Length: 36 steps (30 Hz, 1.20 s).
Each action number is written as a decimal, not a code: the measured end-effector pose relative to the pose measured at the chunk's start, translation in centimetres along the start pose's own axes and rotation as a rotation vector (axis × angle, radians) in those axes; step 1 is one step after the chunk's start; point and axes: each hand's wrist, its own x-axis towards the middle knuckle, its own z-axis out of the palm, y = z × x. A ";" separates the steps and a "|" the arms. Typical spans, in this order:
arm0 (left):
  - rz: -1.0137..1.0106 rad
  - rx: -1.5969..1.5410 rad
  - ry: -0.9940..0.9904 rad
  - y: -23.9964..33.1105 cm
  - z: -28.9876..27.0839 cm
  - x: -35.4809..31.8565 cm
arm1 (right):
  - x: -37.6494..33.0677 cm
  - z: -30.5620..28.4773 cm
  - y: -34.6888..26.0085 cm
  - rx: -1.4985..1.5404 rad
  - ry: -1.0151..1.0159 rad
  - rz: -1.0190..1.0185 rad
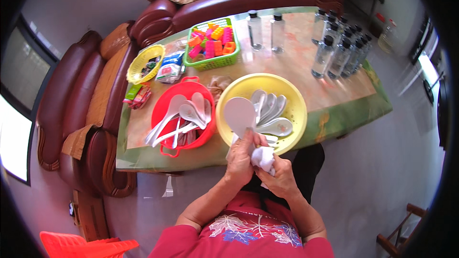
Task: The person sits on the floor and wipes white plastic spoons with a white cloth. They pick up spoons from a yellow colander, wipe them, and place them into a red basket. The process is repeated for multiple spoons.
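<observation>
My left hand [240,162] is closed round a white rice paddle [240,116], its broad head up over the rim of the yellow basin [296,129]. Just right of it, my right hand [280,177] grips a crumpled white cloth [263,158], pressed up close to the left hand. The paddle's handle is mostly hidden by my fingers. Several white soup spoons [277,126] lie in the yellow basin. To its left stands a red basin [161,96] with white rice paddles, ladle-like spoons [190,112] and some brownish pieces inside.
Behind the basins stand a green basket [213,63] of coloured blocks, a yellow basket [131,74], a packet of wipes [170,68] and small packs [137,96]. Clear bottles with black caps [338,57] crowd the table's right end; two more bottles stand mid-table. Leather sofas flank the table.
</observation>
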 end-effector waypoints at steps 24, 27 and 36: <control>0.428 1.032 0.408 15.6 -9.3 0.0 | -3.4 0.2 1.6 0.278 -0.047 0.224; 0.583 1.493 0.523 16.6 -11.3 0.8 | -3.4 0.3 1.4 0.311 -0.071 0.237; 0.522 1.874 0.641 16.2 -13.1 2.7 | -3.2 0.1 0.7 0.289 -0.106 0.216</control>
